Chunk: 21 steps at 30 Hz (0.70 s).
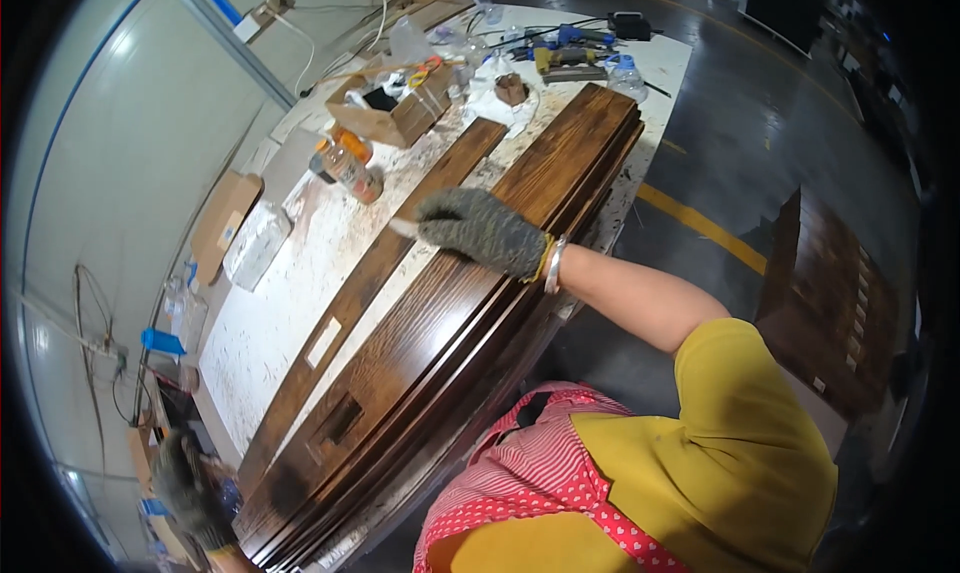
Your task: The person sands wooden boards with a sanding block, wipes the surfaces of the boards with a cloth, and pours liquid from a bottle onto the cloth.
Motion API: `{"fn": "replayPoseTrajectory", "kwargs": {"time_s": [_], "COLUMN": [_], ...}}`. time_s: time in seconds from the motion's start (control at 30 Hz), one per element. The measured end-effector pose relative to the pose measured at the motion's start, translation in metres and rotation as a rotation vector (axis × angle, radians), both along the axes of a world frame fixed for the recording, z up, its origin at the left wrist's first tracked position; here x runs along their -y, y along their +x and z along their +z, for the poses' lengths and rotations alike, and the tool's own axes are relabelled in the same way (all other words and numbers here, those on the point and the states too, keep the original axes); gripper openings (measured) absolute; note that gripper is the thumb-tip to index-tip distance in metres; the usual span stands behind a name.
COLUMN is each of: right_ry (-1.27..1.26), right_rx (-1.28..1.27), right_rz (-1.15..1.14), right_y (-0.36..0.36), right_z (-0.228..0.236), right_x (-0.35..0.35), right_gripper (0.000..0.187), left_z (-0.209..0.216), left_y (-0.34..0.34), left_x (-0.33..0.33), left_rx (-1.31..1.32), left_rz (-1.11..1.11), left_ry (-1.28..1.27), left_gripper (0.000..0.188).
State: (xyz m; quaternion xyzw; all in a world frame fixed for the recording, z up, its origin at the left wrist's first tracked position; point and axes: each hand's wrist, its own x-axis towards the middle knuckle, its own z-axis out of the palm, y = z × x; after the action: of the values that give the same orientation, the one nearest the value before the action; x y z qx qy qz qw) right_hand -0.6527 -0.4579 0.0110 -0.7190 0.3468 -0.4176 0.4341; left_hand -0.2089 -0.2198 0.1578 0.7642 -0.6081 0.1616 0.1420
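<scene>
My right hand (480,235), in a grey knitted glove with a yellow cuff, is closed over the stacked dark brown wooden boards (400,318). A small pale piece (403,228), its kind unclear, sticks out from the fingertips above a narrow brown board (365,273) with a rectangular cutout. The top board of the stack has visible grain and a cutout near its lower left end. Beyond that end is my left hand (190,488), also gloved, its fingers apparently stretched out; it is dim near the rim, and I see nothing held in it.
The paint-stained white table (285,318) carries a cardboard box (400,118) of odds and ends, a bottle (350,173) with an orange cap, power tools (575,58) and a plastic-wrapped block (257,245). Dark wooden panels (830,303) stand on the floor at right.
</scene>
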Motion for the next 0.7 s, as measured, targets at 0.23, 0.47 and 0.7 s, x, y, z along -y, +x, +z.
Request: {"fn": "replayPoseTrajectory", "kwargs": {"time_s": [0.23,0.47,0.7], "right_ry": [0.225,0.355,-0.025], "right_rx": [0.286,0.465,0.139], "right_rz": [-0.131,-0.231,-0.413], "right_y": [-0.007,0.006,0.008], "right_z": [-0.007,-0.007,-0.018], "right_x": [0.001,0.001,0.001], "right_gripper": [0.033,0.03,0.032], "left_z": [-0.099,-0.218,-0.259], "left_y": [0.076,0.05,0.041], "left_x": [0.14,0.203,0.221], "left_rx": [0.226,0.106,0.07], "left_rz": [-0.158,-0.297,-0.4], "left_ry": [0.248,0.924,0.938], "left_gripper": [0.018,0.038,0.032]}}
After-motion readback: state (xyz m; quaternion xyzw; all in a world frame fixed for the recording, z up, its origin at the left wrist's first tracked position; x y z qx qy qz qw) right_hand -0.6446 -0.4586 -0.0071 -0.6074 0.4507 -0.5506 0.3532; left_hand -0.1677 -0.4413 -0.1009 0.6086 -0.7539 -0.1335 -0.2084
